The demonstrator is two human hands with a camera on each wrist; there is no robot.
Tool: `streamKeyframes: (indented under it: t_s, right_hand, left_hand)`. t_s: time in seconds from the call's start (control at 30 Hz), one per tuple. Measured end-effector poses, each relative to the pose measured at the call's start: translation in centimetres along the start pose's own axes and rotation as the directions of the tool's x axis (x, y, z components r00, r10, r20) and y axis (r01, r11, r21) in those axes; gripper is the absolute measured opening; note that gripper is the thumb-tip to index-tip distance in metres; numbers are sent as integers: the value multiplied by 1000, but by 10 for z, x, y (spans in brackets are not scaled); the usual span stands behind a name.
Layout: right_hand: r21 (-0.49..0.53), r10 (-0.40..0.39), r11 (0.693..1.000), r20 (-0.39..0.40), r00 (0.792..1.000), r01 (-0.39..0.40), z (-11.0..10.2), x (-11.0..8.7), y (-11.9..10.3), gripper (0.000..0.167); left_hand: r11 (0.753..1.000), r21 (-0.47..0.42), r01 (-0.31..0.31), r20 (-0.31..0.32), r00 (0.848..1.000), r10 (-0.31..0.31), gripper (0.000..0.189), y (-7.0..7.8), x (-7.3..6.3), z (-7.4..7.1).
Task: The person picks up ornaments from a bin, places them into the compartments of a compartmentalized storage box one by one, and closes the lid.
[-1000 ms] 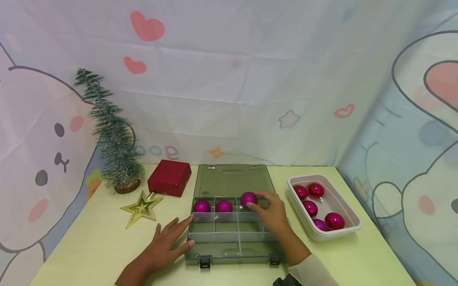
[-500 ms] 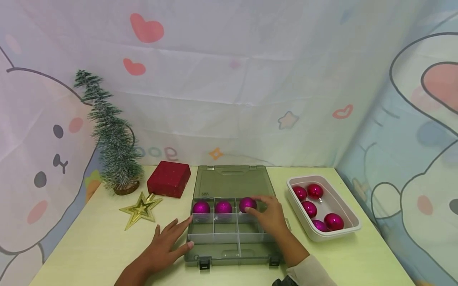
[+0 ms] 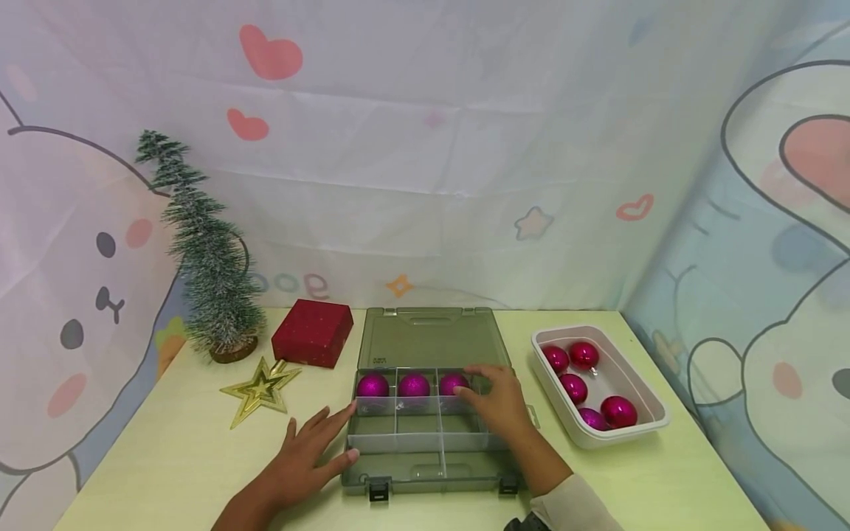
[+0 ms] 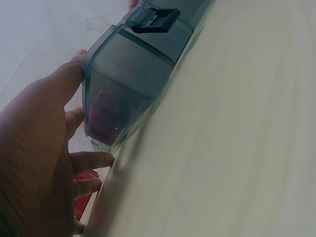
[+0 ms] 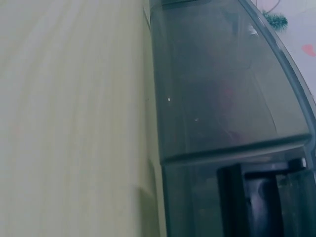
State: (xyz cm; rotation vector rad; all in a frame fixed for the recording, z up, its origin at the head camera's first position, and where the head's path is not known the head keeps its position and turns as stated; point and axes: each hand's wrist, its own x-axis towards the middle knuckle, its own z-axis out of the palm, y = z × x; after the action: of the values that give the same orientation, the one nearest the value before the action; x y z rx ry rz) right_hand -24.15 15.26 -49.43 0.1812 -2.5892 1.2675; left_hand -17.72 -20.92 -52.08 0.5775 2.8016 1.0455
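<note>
A translucent grey-green divider box [image 3: 398, 463] lies with its lid [image 3: 433, 339] folded back. Along its back row sit two glittery magenta Christmas balls, the left ball [image 3: 373, 385] and the middle ball [image 3: 414, 385], in separate compartments. My right hand [image 3: 498, 402] pinches a third magenta Christmas ball [image 3: 451, 383] low in the compartment to their right; thumb and index finger are at its right side. My left hand [image 3: 302, 457] rests its spread, fairly straight fingers against the box's left edge. In the left wrist view, the left hand [image 4: 34, 143] touches the box wall [image 4: 128, 64]. The right wrist view shows only the box side [image 5: 222, 89].
Right of the box stands a white tub [image 3: 654, 420] holding several shiny red and magenta balls [image 3: 619, 411]. To the left are a gold star [image 3: 261, 389], a red gift box [image 3: 312, 333] and a small frosted Christmas tree [image 3: 212, 273]. A printed cloth backdrop [image 3: 425, 184] encloses the table.
The third magenta ball has gone down into its back-row compartment, with the right hand lowering slightly alongside it. My left hand stays at the box's left edge.
</note>
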Motion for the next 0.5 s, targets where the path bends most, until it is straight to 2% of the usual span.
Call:
streamKeyframes:
  t_s: [0.27,0.5]
  right_hand:
    - [-1,-6,1000,1,1000,6,-1,0,0,36]
    - [12,-60,998,20,998,60,-8,2,-1,36]
  left_hand:
    - [1000,-1,-7,-6,1000,7,74,0,0,1]
    - [1000,-17,-10,4,1000,10,73,0,0,0]
